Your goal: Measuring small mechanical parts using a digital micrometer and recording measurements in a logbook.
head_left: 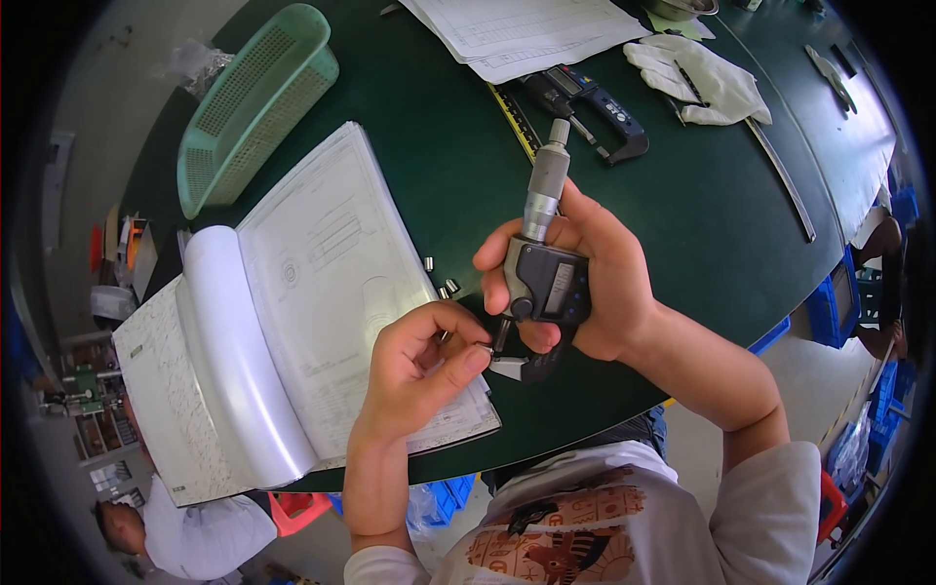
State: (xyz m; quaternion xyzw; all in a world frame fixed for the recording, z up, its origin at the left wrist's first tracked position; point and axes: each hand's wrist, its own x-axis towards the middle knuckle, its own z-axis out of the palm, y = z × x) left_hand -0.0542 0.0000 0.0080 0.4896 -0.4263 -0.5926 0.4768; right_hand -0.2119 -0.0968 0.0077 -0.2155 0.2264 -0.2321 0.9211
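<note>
My right hand (614, 273) is closed around a digital micrometer (551, 278). The tool's ribbed silver thimble points away from me, and its U-shaped frame is nearest me. My left hand (419, 366) pinches a small shiny metal part (485, 348) between thumb and forefinger, right by the micrometer's jaws. Fingertips cover most of that part, so I cannot tell whether the jaws touch it. Just beyond my left hand, several small metal cylinders (449, 287) rest on the green table (673, 224), beside an open binder of drawings (336, 263).
A green plastic basket (258, 107) stands at the far left. Beyond the micrometer lie a second digital micrometer (595, 112), a yellow-black ruler (515, 119), and papers (536, 34). White gloves (702, 78) and a thin metal strip (783, 180) lie at right. Another person (195, 531) sits lower left.
</note>
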